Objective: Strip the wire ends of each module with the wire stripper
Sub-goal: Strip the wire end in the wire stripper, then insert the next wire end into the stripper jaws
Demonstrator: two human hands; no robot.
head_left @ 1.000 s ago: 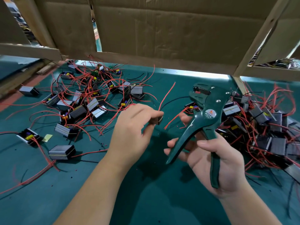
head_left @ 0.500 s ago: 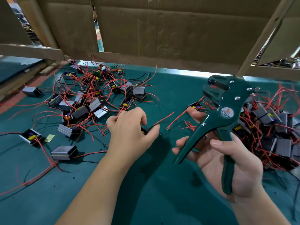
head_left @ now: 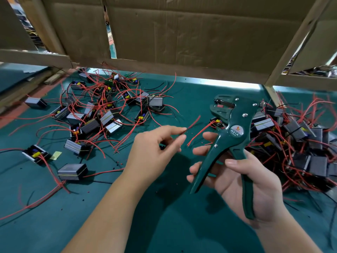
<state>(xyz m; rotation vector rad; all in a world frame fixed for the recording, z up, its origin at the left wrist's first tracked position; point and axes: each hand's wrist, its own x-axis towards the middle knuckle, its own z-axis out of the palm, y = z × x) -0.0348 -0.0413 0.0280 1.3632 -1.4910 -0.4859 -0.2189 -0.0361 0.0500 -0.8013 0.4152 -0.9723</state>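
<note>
Biggest thing first: a flat teal-green counter fills most of the view, with a brown corrugated cardboard wall standing along the back of it. On it sit two lots of small grey box-shaped modules trailing thin red and black leads, a loose left heap and a tighter right heap. Can't tell which ones are already stripped.

Then the right hand is wrapped round a dark green pistol-style wire stripper, thumb over one handle, fingers behind the other. The handles are spread and the head is held up off the counter, facing left. Just beside it the left hand has thumb and forefinger pinching a thin red wire near its end. The tip points toward the stripper head but isn't in it yet. The wire is blurry, and which module it belongs to is hidden under the hand.

What could bite here, as I see it:
- the pinch is close to the tip, so a floppy end could slide past the blades and get stripped too long or not at all
- squeezing with the wire crooked could nick the strands
- the lead could snag its neighbours and drag a module along
</note>
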